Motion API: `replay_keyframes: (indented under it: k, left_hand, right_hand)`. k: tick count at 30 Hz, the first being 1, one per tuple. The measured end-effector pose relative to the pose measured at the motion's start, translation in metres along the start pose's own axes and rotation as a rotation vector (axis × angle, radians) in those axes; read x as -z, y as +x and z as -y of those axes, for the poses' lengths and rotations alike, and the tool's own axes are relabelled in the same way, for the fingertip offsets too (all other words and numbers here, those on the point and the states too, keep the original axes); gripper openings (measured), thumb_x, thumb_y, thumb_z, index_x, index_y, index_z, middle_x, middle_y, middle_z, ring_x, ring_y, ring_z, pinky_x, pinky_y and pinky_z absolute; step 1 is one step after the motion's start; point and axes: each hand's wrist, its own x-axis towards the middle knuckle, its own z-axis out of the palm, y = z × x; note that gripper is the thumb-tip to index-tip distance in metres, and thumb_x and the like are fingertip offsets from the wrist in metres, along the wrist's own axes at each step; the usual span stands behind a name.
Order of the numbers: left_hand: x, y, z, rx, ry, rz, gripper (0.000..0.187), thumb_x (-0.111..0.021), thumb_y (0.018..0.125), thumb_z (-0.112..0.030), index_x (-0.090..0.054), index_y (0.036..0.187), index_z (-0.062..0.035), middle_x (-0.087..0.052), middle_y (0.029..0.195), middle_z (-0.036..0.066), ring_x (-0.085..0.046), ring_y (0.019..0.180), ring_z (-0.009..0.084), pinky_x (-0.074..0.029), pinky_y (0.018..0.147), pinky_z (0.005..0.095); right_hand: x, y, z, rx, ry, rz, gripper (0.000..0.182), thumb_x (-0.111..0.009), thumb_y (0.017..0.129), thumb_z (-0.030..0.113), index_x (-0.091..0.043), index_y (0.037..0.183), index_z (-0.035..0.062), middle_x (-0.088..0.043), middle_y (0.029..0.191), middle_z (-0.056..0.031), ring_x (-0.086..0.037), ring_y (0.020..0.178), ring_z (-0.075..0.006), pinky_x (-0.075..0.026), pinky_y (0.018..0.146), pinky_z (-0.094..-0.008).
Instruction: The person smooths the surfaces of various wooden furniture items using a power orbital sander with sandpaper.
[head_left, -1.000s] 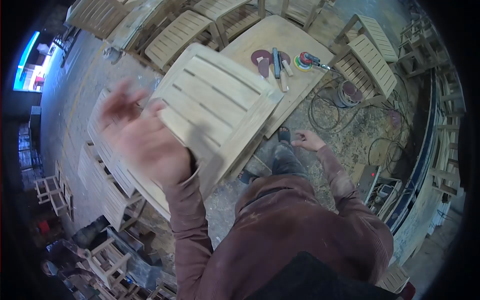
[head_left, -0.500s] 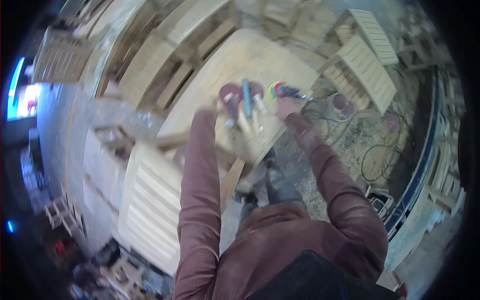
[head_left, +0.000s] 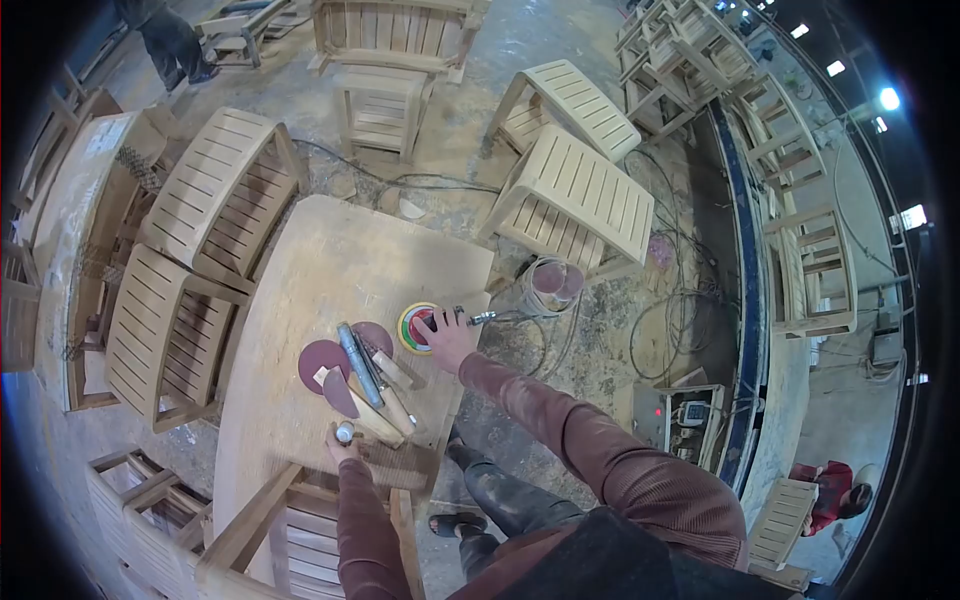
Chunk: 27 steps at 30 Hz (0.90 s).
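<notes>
My right hand (head_left: 452,343) is closed over a round sander (head_left: 411,325) with a yellow, green and red rim, sitting on the wooden table (head_left: 300,270). A hose fitting extends from the sander past my fingers. Lower on the tabletop, my left hand (head_left: 342,447) is wrapped round a small silvery round-topped object (head_left: 345,432), mostly hidden by the fingers. Between the hands lie maroon sanding discs (head_left: 322,362), a grey-blue cylinder (head_left: 358,365) and several pale-handled tools (head_left: 396,408).
A bucket (head_left: 545,290) holding maroon discs stands right of the table, with hoses (head_left: 570,345) on the floor. Slatted wooden stools (head_left: 590,195) stand beyond, more (head_left: 170,330) at left. One wooden frame (head_left: 265,520) adjoins the near edge. Other people (head_left: 172,45) (head_left: 832,490) are farther off.
The view has swung and become sharper. My right hand remains at the sander; my left hand, blurred before, now shows clearly around the silvery object, lower beside the tools.
</notes>
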Motion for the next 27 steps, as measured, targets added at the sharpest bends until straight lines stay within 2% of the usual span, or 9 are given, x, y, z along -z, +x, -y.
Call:
replay_keyframes:
  k: [4,8,11,15,17,18,21,24,27]
  left_hand:
    - [0.004,0.036,0.056,-0.362,0.366,-0.187,0.066,-0.072,0.057,0.011,-0.057,0.117,-0.0124,-0.043,0.107,0.012,-0.051,0.098,0.0277,-0.048,0.081,0.0371]
    - [-0.008,0.004,0.011,-0.406,0.506,-0.225,0.061,-0.076,0.058,0.005,-0.059,0.114,-0.0114,-0.042,0.109,0.012,-0.049,0.098,0.0286,-0.046,0.084,0.0375]
    - [-0.006,0.007,0.013,-0.406,0.482,-0.155,0.061,-0.076,0.060,0.002,-0.057,0.116,-0.0114,-0.046,0.107,0.013,-0.050,0.098,0.0290,-0.046,0.084,0.0392]
    - [0.002,0.025,0.017,-0.543,0.544,-0.255,0.055,-0.076,0.064,-0.002,-0.056,0.115,-0.0069,-0.051,0.103,0.015,-0.053,0.094,0.0291,-0.046,0.085,0.0400]
    - [0.004,0.038,0.005,-0.486,0.190,-0.249,0.050,-0.075,0.067,-0.003,-0.054,0.113,-0.0022,-0.055,0.099,0.014,-0.057,0.089,0.0252,-0.047,0.082,0.0370]
    - [0.005,0.029,-0.028,-0.413,0.004,-0.174,0.052,-0.075,0.070,-0.005,-0.049,0.115,0.0004,-0.055,0.099,0.012,-0.057,0.087,0.0211,-0.048,0.078,0.0329]
    - [0.009,0.010,-0.111,-0.463,-0.066,-0.242,0.050,-0.073,0.074,-0.006,-0.046,0.115,-0.0013,-0.055,0.097,0.009,-0.056,0.084,0.0166,-0.049,0.073,0.0302]
    - [0.014,-0.016,-0.187,-0.418,-0.254,-0.273,0.044,-0.069,0.081,-0.015,-0.045,0.116,-0.0052,-0.055,0.098,0.007,-0.057,0.082,0.0139,-0.051,0.051,0.0279]
    - [0.025,-0.066,-0.273,-0.464,-0.332,-0.207,0.041,-0.068,0.082,-0.021,-0.047,0.113,-0.0058,-0.058,0.093,0.005,-0.059,0.078,0.0142,-0.051,0.047,0.0280]
  right_hand:
    - [-0.013,0.028,-0.005,0.089,-0.095,0.049,0.056,-0.061,0.075,0.020,-0.044,0.128,0.0232,-0.049,0.118,-0.0197,-0.053,0.100,-0.0352,-0.042,0.082,-0.0495]
    - [-0.020,0.033,-0.008,0.080,-0.013,0.100,0.052,-0.061,0.077,0.016,-0.045,0.126,0.0231,-0.052,0.110,-0.0179,-0.057,0.095,-0.0348,-0.045,0.078,-0.0465]
    - [-0.025,0.032,-0.010,0.060,0.051,0.081,0.053,-0.063,0.075,0.014,-0.044,0.123,0.0218,-0.053,0.106,-0.0173,-0.058,0.094,-0.0354,-0.047,0.076,-0.0466]
    - [-0.019,0.028,-0.001,-0.083,0.202,0.112,0.058,-0.067,0.070,0.014,-0.044,0.123,0.0188,-0.052,0.107,-0.0183,-0.058,0.094,-0.0377,-0.049,0.077,-0.0476]
    - [-0.007,0.018,0.006,-0.137,0.280,0.132,0.060,-0.067,0.069,0.015,-0.044,0.124,0.0168,-0.051,0.109,-0.0181,-0.057,0.097,-0.0387,-0.049,0.080,-0.0471]
    - [-0.007,0.007,0.007,-0.193,0.372,0.118,0.061,-0.068,0.068,0.017,-0.044,0.123,0.0161,-0.051,0.111,-0.0184,-0.057,0.097,-0.0389,-0.049,0.080,-0.0465]
    - [0.014,-0.042,0.020,-0.283,0.457,0.125,0.064,-0.071,0.064,0.022,-0.044,0.122,0.0149,-0.050,0.116,-0.0185,-0.057,0.098,-0.0390,-0.049,0.082,-0.0447]
    - [0.045,-0.116,0.032,-0.200,0.518,0.139,0.068,-0.073,0.061,0.022,-0.043,0.122,0.0169,-0.051,0.113,-0.0177,-0.056,0.101,-0.0382,-0.049,0.082,-0.0451]
    - [0.077,-0.192,0.050,-0.120,0.547,0.147,0.070,-0.075,0.057,0.023,-0.045,0.120,0.0148,-0.051,0.111,-0.0167,-0.056,0.101,-0.0379,-0.049,0.083,-0.0445]
